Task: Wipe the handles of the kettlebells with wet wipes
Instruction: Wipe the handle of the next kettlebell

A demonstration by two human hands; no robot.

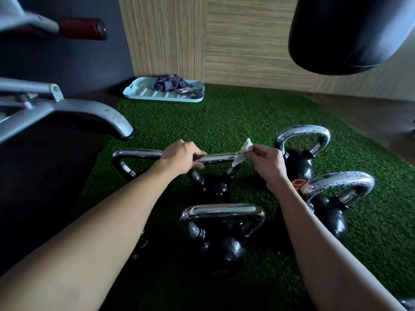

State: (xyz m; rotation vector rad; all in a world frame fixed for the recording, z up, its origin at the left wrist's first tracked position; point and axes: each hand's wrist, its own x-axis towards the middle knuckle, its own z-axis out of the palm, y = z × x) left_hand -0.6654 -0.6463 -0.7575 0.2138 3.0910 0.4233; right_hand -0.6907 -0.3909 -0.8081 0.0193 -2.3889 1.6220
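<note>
Several black kettlebells with chrome handles stand on green turf. My left hand [182, 157] grips the top bar of the middle kettlebell's chrome handle [219, 157]. My right hand [266, 160] pinches a small white wet wipe [242, 152] that is draped over the right end of that same handle. Another kettlebell [221, 234] stands nearest to me, its handle beaded with droplets. Two more kettlebells [302, 149] [336, 191] stand to the right, and a further chrome handle [134, 154] shows at the left.
A grey metal machine frame [67, 108] juts in from the left. A black punching bag [345, 34] hangs at upper right. A light-blue tray [143, 90] holding a dark cloth [170, 84] lies by the wooden wall. Green turf [235, 113] covers the floor.
</note>
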